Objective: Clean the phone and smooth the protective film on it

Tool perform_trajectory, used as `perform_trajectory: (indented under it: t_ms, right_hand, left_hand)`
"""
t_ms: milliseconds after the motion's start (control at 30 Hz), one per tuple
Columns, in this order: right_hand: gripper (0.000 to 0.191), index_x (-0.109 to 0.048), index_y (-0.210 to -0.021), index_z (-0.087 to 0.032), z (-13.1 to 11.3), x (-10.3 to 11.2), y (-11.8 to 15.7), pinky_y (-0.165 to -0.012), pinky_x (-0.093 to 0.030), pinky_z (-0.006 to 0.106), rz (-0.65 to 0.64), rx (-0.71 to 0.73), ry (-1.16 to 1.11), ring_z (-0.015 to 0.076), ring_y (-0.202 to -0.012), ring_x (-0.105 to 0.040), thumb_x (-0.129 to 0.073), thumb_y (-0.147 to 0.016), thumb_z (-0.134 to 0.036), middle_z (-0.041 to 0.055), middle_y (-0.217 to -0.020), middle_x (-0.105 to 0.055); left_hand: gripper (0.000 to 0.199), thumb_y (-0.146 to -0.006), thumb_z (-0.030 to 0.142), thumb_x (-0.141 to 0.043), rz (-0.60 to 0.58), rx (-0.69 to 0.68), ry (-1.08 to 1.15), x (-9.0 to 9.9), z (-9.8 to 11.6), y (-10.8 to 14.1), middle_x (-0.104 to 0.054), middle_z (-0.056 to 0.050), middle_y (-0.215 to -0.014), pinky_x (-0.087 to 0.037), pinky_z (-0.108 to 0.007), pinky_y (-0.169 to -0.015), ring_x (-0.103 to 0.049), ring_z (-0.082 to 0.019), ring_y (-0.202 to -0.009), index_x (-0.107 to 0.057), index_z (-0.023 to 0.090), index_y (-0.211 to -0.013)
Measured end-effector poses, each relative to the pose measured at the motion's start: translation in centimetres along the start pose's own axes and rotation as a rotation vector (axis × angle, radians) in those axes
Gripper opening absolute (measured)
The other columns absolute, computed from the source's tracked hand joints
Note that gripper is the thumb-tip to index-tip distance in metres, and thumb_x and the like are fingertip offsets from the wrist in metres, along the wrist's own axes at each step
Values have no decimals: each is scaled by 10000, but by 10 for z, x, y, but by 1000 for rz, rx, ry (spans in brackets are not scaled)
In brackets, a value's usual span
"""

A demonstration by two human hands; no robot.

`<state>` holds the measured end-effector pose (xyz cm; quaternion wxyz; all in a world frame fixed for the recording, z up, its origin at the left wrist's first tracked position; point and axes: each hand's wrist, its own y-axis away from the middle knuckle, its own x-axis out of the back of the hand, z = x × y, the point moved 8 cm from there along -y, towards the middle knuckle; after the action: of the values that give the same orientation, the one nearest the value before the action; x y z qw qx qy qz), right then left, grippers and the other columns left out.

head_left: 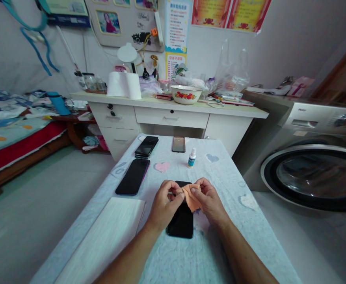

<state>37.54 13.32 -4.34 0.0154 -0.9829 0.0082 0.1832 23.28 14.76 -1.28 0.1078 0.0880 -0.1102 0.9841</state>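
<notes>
My left hand (165, 203) and my right hand (210, 199) pinch a small orange cloth (192, 199) between them. Its lower corner hangs loose. Beneath the cloth lies a black smartphone (181, 225), screen up, its middle partly covered by cloth and fingers. Just beyond my hands a small white spray bottle (192, 158) with a blue label stands upright. To the left rests a larger dark phone (133, 176). Behind that one is a stack of phones (147, 146). A brownish phone case or phone (179, 144) lies near the far edge; I cannot tell which.
A heart-patterned cloth (232, 232) covers the table. Along its left side lies a pale flat board (108, 236). Beyond stands a white desk (170, 118) with a flowered enamel bowl (186, 94) and paper rolls (124, 85). A washing machine (309, 138) is at the right, a bed (22, 138) at the left.
</notes>
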Motion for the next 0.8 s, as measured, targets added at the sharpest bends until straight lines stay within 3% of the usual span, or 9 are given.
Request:
perform_trajectory:
  t_ms: [233, 333, 500, 567, 667, 800]
  right_hand:
    - [289, -446, -807, -210, 1, 0, -3, -541, -380, 211, 14, 37, 15, 95, -572, -495, -681, -773, -375, -38, -701, -560]
    - [296, -440, -802, -212, 0, -3, -2, -534, -389, 210, 8, 36, -10, 97, -569, -505, -674, -776, -392, -36, -696, -566]
    - [304, -456, -805, -204, 0, -8, 2, -506, -397, 207, 0, -54, -27, 103, -560, -519, -670, -773, -418, -26, -700, -567]
    - [300, -485, -912, -220, -1, -8, 5, -543, -437, 234, 8, -82, -35, 122, -591, -550, -661, -777, -421, -19, -731, -583]
    - [462, -453, -1160, -269, -7, -7, 8, -616, -476, 275, 10, -63, -2, 154, -687, -587, -662, -773, -413, 1, -831, -597]
    - [596, -444, -1259, -305, -10, -15, 11, -673, -468, 265, -134, -26, 100, 154, -810, -575, -709, -727, -345, 22, -1027, -566]
  left_hand:
    - [166, -776, 274, -580, -220, 65, 123, -22, -3, 5, -488, 37, -617, -350, -192, -532, -461, -88, -564, -469, 170, -711]
    - [145, -750, 253, -604, -193, 54, 116, -21, -1, 6, -503, 36, -676, -377, -193, -557, -482, -91, -600, -485, 174, -774]
    - [373, -685, 262, -687, -77, 31, 102, -12, -5, 2, -539, 30, -811, -435, -214, -654, -534, -116, -728, -468, 197, -979]
    - [311, -763, 287, -607, -96, 90, 239, -16, -15, 0, -524, 47, -745, -434, -201, -604, -542, -102, -661, -434, 205, -1008]
    - [267, -822, 325, -526, -133, 177, 392, -24, -27, -2, -490, 72, -646, -387, -173, -486, -507, -74, -492, -417, 208, -1036]
    - [216, -834, 359, -512, -106, 186, 411, -23, -27, -4, -508, 53, -651, -383, -172, -491, -516, -80, -518, -466, 187, -958]
